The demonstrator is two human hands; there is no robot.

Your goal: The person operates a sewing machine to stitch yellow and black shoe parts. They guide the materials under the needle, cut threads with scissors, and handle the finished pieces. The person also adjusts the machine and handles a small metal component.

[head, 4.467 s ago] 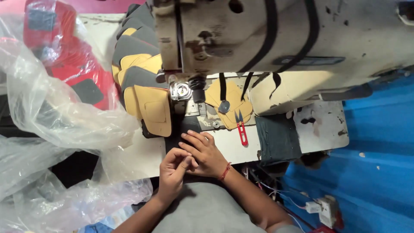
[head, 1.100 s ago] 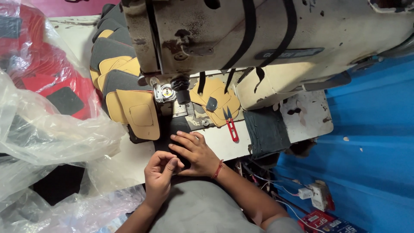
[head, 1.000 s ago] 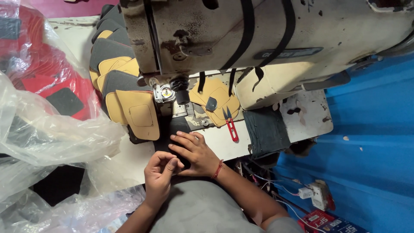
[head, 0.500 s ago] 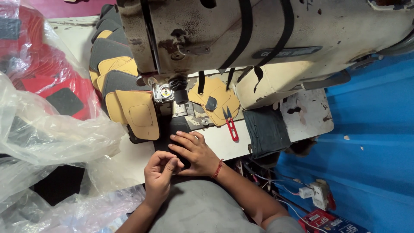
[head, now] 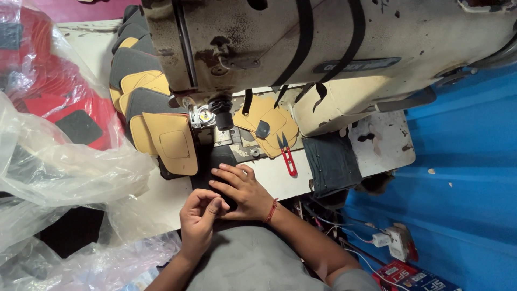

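While both hands meet at the near edge of the counter point(head: 334, 161), the right hand point(head: 243, 189) lies flat with fingers spread on a dark, flat piece of material point(head: 222, 157), and the left hand point(head: 200, 216) pinches narrowly at that piece's near end, thumb against fingertips; whether anything thin sits in the pinch cannot be told.

Just beyond the right hand's fingertips the dark piece runs under the presser foot and needle area point(head: 222, 116) of the worn cream sewing machine point(head: 323, 48). The fingertips lie close to it, so a slide forward could bring them under the needle, in my judgement.

To the right of the right hand, a small red-handled thread snip point(head: 287, 155) lies on the counter with blades pointing away; a sweep of the wrist could knock it off or nick a finger.

Left of the left hand, a stack of tan and grey padded cut panels point(head: 161, 137) overhangs near the dark piece and could slip. Farther left, loose clear plastic sheeting point(head: 64, 178) could drag into the work.
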